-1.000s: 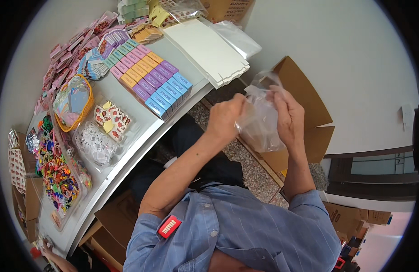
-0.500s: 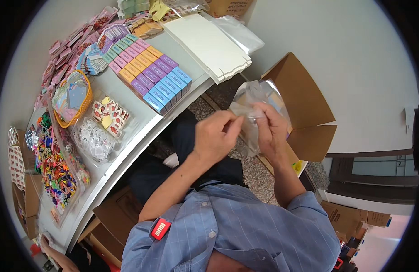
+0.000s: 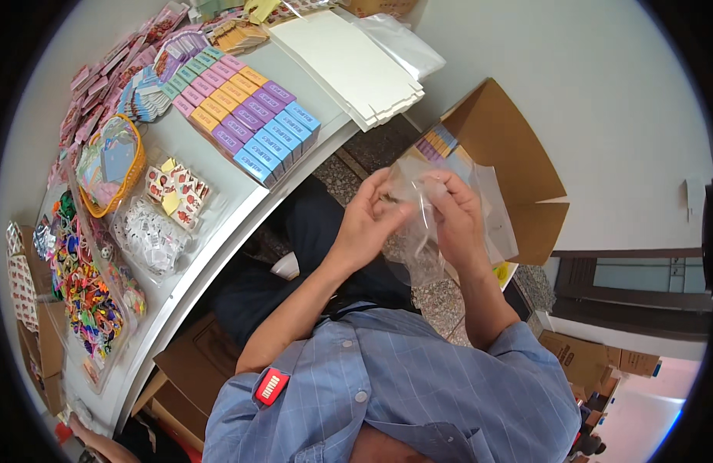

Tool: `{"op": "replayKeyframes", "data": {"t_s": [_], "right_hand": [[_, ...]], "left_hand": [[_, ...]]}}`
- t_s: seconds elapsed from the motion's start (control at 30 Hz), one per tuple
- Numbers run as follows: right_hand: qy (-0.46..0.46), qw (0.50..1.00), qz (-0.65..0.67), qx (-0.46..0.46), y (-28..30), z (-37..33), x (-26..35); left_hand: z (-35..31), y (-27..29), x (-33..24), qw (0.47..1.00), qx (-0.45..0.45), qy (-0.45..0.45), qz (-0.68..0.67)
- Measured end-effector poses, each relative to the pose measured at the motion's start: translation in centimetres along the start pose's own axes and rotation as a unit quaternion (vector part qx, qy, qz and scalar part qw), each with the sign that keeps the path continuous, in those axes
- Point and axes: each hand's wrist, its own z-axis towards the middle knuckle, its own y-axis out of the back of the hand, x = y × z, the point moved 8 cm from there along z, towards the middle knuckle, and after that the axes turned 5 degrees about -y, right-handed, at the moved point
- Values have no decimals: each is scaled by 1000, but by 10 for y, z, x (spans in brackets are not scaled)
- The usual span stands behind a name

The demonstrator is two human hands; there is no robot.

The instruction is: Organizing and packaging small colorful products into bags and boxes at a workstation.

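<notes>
A clear plastic bag point(image 3: 422, 251) hangs between my two hands, above the floor and close to the open carton. My right hand point(image 3: 461, 220) pinches the bag's upper part between thumb and fingers. On the other side, my left hand point(image 3: 366, 228) has its fingers curled and its thumb against the bag's edge. A small dark bit shows near the left fingertips, too small to name. Behind the bag, the cardboard carton point(image 3: 518, 154) stands with its flaps up, holding rows of small coloured boxes point(image 3: 437, 144) partly covered by clear film.
On the table at left stand rows of coloured small boxes point(image 3: 244, 116), white card sheets point(image 3: 345, 65), a yellow basket point(image 3: 138, 174), a bag of white pieces point(image 3: 152, 239) and a heap of colourful cords point(image 3: 86, 285). Another person's arm point(image 3: 98, 440) shows at lower left.
The bag has been spread out and now hangs lower between my hands. My left hand has turned, its thumb moving onto the bag. More of the carton's small boxes shows.
</notes>
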Motion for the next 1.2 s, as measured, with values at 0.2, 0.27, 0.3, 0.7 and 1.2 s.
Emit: {"op": "replayKeyframes", "data": {"t_s": [0.2,0.27,0.3,0.7,1.2], "right_hand": [[9,964,-214,156,-22,-4,17],[-3,968,-199,153,-25,-1,19],[-15,973,-186,136,-25,2,22],[68,939,-333,49,-44,-5,105],[135,980,-99,-109,15,-12,6]], "left_hand": [[-2,6,-69,909,-18,-282,307],[3,14,-70,927,-17,-260,270],[8,17,-68,945,-3,-237,225],[59,-21,-124,884,108,-234,390],[10,16,-34,977,-6,-96,191]]}}
